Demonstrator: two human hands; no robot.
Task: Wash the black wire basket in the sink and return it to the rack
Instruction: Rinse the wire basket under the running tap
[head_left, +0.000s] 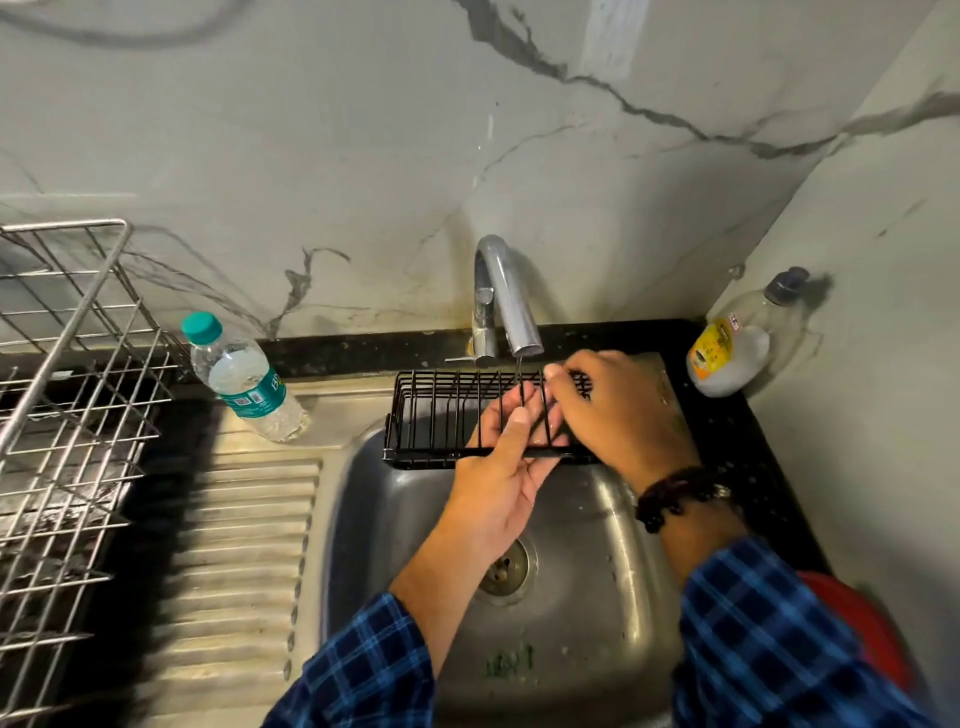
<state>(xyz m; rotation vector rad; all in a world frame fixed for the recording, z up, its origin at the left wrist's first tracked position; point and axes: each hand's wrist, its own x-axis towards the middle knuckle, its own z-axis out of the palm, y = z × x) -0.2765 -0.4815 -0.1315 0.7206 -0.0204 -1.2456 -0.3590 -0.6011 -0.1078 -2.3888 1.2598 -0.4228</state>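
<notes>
The basket (436, 415) is held over the sink (597, 597) under the tap (506, 291). The left hand (498, 488) grips it, thumb in front, and the right hand (618, 415) pinches its top wires. The bottle's (244, 379) teal label is too blurred to read.

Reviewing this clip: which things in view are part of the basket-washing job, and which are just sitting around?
In the job: black wire basket, held by left hand and right hand; tap; sink; steel rack.
Lying about: water bottle; soap bottle; red object, lower right.
</notes>
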